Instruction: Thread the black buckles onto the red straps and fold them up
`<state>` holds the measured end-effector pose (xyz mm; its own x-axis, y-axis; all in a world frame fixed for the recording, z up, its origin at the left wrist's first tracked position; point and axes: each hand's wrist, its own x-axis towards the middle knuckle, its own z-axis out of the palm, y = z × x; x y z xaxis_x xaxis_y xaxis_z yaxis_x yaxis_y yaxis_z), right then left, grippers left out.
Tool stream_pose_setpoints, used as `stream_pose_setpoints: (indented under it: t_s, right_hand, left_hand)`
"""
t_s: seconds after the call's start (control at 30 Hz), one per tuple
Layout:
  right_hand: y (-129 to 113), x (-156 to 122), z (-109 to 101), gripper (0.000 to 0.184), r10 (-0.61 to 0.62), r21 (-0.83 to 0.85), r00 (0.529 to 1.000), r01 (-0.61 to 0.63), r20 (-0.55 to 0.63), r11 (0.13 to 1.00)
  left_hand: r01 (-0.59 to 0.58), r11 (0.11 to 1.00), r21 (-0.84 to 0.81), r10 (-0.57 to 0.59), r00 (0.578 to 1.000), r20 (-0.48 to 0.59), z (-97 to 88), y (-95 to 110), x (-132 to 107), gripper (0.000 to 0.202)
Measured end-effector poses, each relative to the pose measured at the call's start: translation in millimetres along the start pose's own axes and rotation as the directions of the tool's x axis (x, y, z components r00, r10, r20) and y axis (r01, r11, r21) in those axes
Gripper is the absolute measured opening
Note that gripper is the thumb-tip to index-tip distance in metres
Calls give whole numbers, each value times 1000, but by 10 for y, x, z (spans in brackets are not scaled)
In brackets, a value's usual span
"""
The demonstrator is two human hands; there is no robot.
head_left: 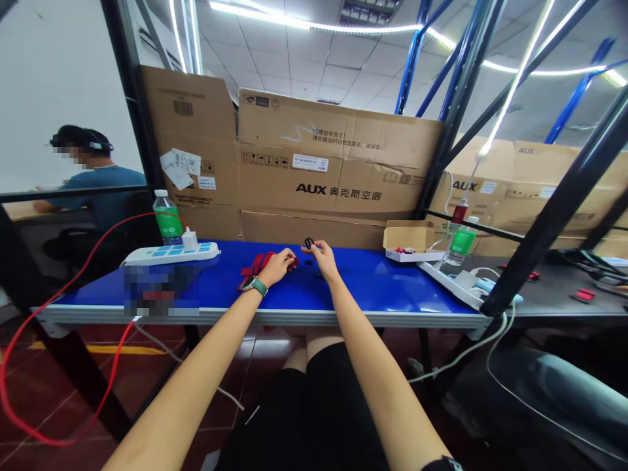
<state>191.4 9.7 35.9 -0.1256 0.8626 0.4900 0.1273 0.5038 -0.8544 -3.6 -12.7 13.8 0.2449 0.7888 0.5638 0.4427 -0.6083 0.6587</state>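
Observation:
My left hand [279, 267], wearing a watch with a green strap, is closed with its fingertips pinched on a small red piece [294, 263]. Just right of it, my right hand [322, 258] grips a small black looped piece, like a slide buckle [309, 243], raised above the blue tabletop [373, 281]. Several flat red strips [252, 267] lie beside and partly behind my left hand. A small black piece [308, 262] rests on the table between my hands. Another dark bit under my right hand is too small to make out.
A white power strip [169, 254] and a green-labelled bottle [167, 216] are at left, with a red cable [88, 268] looping off the edge. An open carton [409, 243] stands back right, near another power strip [451, 286]. Cardboard [338, 157] walls the back. A person [103, 173] sits far left.

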Motion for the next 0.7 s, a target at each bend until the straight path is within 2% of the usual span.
stream_pose_setpoints:
  t_s: [0.1,0.2,0.43,0.7]
  right_hand:
    - [25,26,14,29,-52,47,999,52,-4,998]
    - [56,49,26,33,-52,91,999,52,-4,994]
    - [39,6,33,36,75,41,979,-84,189,996]
    - [16,-38,67,30,101,-41,951,-93,291,995]
  left_hand:
    - [5,999,-43,-6,1000,-31,-13,-5,6,13]
    - [-6,1000,-10,6,998,-62,-37,-2,8,14]
    - [-34,992,120,46,994,-97,-60,3,6,17]
    - [-52,996,67,56,996,-67,-41,-73,19,18]
